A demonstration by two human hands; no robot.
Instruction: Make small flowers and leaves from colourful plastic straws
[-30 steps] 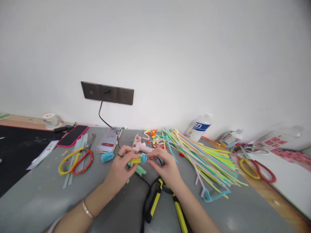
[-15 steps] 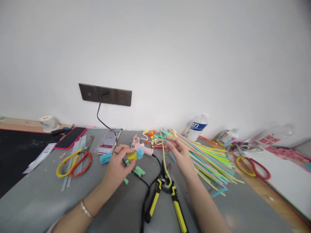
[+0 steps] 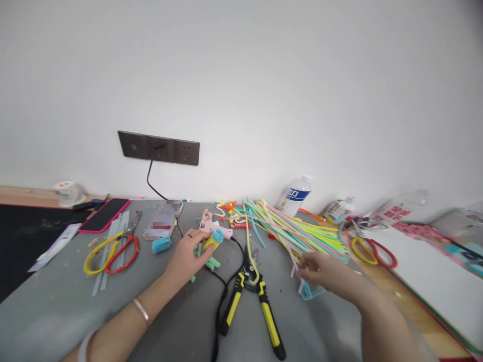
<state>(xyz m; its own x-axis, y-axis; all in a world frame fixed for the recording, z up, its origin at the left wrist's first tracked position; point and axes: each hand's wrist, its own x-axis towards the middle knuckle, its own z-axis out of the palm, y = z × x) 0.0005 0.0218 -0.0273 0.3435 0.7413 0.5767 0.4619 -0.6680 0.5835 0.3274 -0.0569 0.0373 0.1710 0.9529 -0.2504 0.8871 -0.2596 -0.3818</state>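
Note:
My left hand (image 3: 192,251) pinches a small roll of pipe cleaner (image 3: 212,240), yellow at the base with a blue coiled top. Over the near end of a loose bundle of pastel pipe cleaners (image 3: 302,229) is my right hand (image 3: 319,271), its fingers curled and a little blurred. Lavender ends and a bent blue pipe cleaner (image 3: 312,292) show beside and below those fingers; whether they grip one is hidden. Green pipe-cleaner pieces (image 3: 213,263) lie by my left hand, and a blue fuzzy piece (image 3: 161,245) lies to its left.
Between my hands lie yellow-black cutters (image 3: 251,286), handles apart, with a pale yellow pipe cleaner across them. A pink glue gun (image 3: 219,229) trails a black cable. Scissors (image 3: 112,254), a pink-edged phone (image 3: 104,215) and another phone stand left; a bottle (image 3: 294,196) and more scissors (image 3: 373,251) right.
My right hand has moved right and nearer, from above the cutters to the bundle's near end. My left hand still holds the yellow and blue roll. The view has turned slightly right.

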